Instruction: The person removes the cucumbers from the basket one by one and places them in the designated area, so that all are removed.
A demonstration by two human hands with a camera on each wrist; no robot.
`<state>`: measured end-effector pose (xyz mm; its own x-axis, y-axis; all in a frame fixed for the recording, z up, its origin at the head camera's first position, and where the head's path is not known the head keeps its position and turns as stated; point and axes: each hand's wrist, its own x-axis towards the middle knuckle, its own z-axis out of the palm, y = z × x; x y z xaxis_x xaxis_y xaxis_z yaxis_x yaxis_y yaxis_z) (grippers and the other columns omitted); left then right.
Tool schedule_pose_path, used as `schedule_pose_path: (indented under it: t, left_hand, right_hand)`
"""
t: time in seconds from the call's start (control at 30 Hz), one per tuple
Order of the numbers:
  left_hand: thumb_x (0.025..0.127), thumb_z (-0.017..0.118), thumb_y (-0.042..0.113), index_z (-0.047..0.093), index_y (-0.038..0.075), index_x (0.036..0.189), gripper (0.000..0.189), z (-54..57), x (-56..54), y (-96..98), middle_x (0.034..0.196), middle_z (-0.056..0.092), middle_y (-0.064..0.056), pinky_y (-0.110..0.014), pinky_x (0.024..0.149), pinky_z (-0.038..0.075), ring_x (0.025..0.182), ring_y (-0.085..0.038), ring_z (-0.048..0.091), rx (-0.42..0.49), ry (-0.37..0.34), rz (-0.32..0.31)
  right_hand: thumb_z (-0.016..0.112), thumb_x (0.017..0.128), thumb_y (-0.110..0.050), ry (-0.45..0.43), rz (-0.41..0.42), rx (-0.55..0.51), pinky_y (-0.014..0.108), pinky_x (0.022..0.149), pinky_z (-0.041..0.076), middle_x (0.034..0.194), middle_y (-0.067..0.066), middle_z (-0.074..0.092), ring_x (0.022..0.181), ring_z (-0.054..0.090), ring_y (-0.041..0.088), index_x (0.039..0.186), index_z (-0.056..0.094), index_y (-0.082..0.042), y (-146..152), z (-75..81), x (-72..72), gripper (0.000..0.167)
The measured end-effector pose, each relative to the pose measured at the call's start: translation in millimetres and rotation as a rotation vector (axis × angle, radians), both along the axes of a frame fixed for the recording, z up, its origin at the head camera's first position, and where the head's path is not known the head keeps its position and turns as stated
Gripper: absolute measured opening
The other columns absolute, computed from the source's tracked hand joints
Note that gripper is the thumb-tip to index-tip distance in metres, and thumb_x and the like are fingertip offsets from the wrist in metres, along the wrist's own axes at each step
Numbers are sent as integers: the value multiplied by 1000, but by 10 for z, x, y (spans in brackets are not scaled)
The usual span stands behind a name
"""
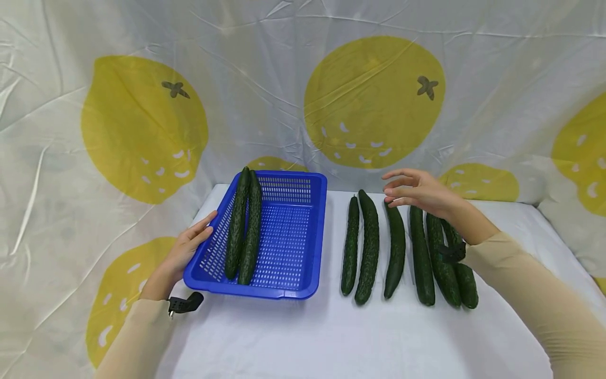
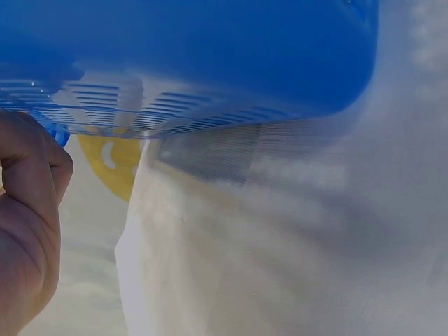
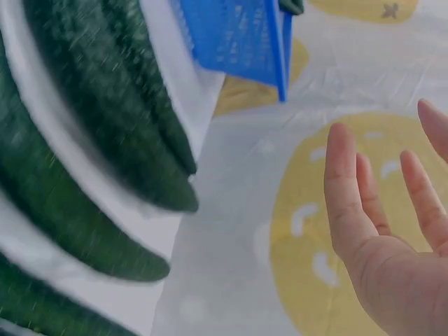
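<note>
Well, at near left the left hand [image 1: 183, 250] grips the left edge of the blue basket [image 1: 255, 290]; inside, two cucumbers [image 1: 252, 231] lie toward its left side; to the basket's right, six more cucumbers [image 1: 396, 250] lie on the white table [image 1: 284, 342]; near their far ends the right hand [image 1: 426, 195] hangs empty, fingers loosely spread; loading seems partly done, and the next move likely calls for grasping another.

Six cucumbers [image 1: 422, 255] lie right of the basket [image 1: 286, 237]
</note>
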<state>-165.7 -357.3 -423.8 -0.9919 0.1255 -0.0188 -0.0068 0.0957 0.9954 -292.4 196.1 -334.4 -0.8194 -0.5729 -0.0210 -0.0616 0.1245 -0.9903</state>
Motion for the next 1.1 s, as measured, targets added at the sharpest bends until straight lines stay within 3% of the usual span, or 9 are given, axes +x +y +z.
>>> schedule_pose_path:
  t: [0.17, 0.37, 0.6, 0.8, 1.1]
  left_hand:
    - [109, 44, 26, 25, 18, 159, 55, 0, 1, -3, 129, 55, 0, -36, 80, 58, 103, -16, 66, -4, 10, 0]
    - [108, 44, 27, 25, 19, 160, 56, -9, 3, 1, 128, 56, -1, -36, 80, 58, 102, -16, 66, 6, -12, 2]
    - [108, 45, 28, 24, 20, 160, 57, -24, 4, 4, 129, 55, -2, -36, 81, 58, 103, -17, 66, 9, -18, 0]
    - [108, 45, 27, 25, 20, 160, 56, -29, 4, 5, 130, 54, -2, -36, 81, 58, 103, -16, 66, -5, -1, 4]
    - [108, 44, 27, 25, 18, 160, 55, -27, 0, 6, 129, 55, -1, -35, 80, 58, 103, -16, 66, -11, 17, 2]
  right_hand:
    - [61, 99, -3, -15, 22, -22, 48, 95, 51, 128, 24, 50, 104, 65, 30, 137, 51, -3, -266, 51, -30, 40]
    - [65, 97, -6, -26, 29, -26, 49, 95, 51, 132, 23, 50, 108, 63, 38, 141, 46, 2, -574, 109, -77, 49]
    - [67, 96, -5, -50, 54, -48, 48, 92, 53, 133, 28, 48, 103, 65, 35, 138, 49, 0, -930, 140, -163, 46]
    - [65, 96, -3, -77, 78, -69, 52, 94, 51, 131, 27, 50, 111, 60, 44, 138, 49, 0, -1238, 182, -189, 45]
    - [64, 96, -2, -108, 97, -87, 50, 94, 51, 128, 23, 54, 108, 61, 41, 138, 51, 0, -1677, 206, -221, 44]
